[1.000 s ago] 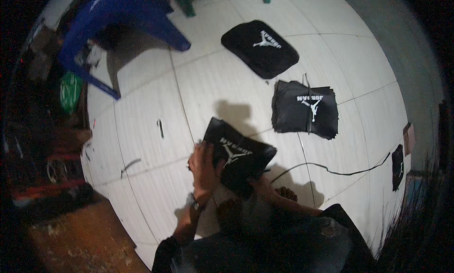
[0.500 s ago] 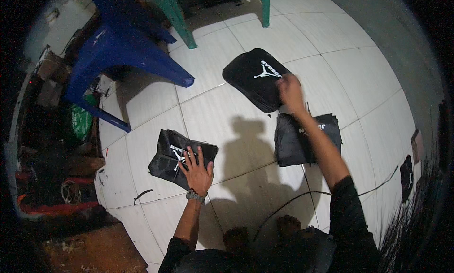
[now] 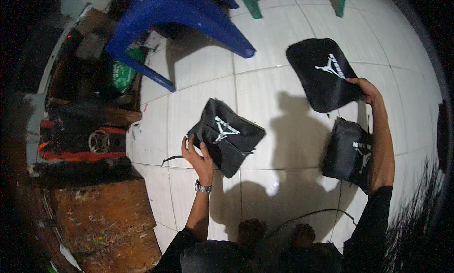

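Observation:
At the upper right lies a black fabric panel [image 3: 318, 81] with rounded corners and a white printed figure. My right hand [image 3: 366, 89] is closed on its near right edge, thumb on top, fingers partly hidden beneath. Under my right forearm is a stack of black fabric pieces [image 3: 345, 150] with similar white print, partly covered by the arm. Left of centre sits another black stack [image 3: 231, 140], its layers skewed and creased. My left hand [image 3: 199, 160], with a watch at the wrist, rests at that stack's left edge, thumb and fingers apart.
A blue plastic chair [image 3: 175, 17] stands at the upper left, with green chair legs [image 3: 250, 3] beyond. Along the left are a stained wooden board [image 3: 104, 221], a red-edged object with a round grille [image 3: 99, 141] and a green bag [image 3: 124, 74]. A dark cord [image 3: 312, 212] crosses the tiles near my feet.
My view has shifted left. My left hand has slid from the top of the left stack to its edge. My right hand now grips the rounded panel's edge.

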Demonstrator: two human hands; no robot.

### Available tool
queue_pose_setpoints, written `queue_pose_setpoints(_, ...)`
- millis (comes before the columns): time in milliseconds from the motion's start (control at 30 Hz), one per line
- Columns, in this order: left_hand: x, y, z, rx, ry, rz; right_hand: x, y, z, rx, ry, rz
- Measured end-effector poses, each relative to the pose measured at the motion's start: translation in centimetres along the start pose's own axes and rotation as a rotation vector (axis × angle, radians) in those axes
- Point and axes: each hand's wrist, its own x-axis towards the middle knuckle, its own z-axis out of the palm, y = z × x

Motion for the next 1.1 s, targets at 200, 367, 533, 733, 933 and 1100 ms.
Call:
queue_pose_setpoints(200,-9.3,9.4,4.8,-0.640,-0.500,0.001,-2.6,4.7,11.1,0.139,0.155,-0.194)
queue_pose_setpoints(367,-8.6,9.0,8.6,-1.595,-1.086,-0.985,-12.9,9.1,20.7,0.160,0.304,-0.152)
queue_pose_setpoints(533,-9.4,6.3,6.1,-1.381,-1.097,-0.915,-26.8,14.7,24.3,0.326,0.185,-0.029)
queue_pose_setpoints(733,-16.6,6.0,2.5,-0.754,-1.041,-0.445,-29.9,20.8,24.9,-0.025,-0.041,0.138)
queue_pose_setpoints(933,-14.2,8.1,-1.3,-0.622,-0.799,-0.101,-29.7,21.5,29.4,-0.247,0.262,-0.187)
queue_pose_setpoints(1100,-12.7,8.6,-1.5,-0.940,-0.675,-0.071,-30.0,18.7,30.1,-0.198,0.230,-0.338)
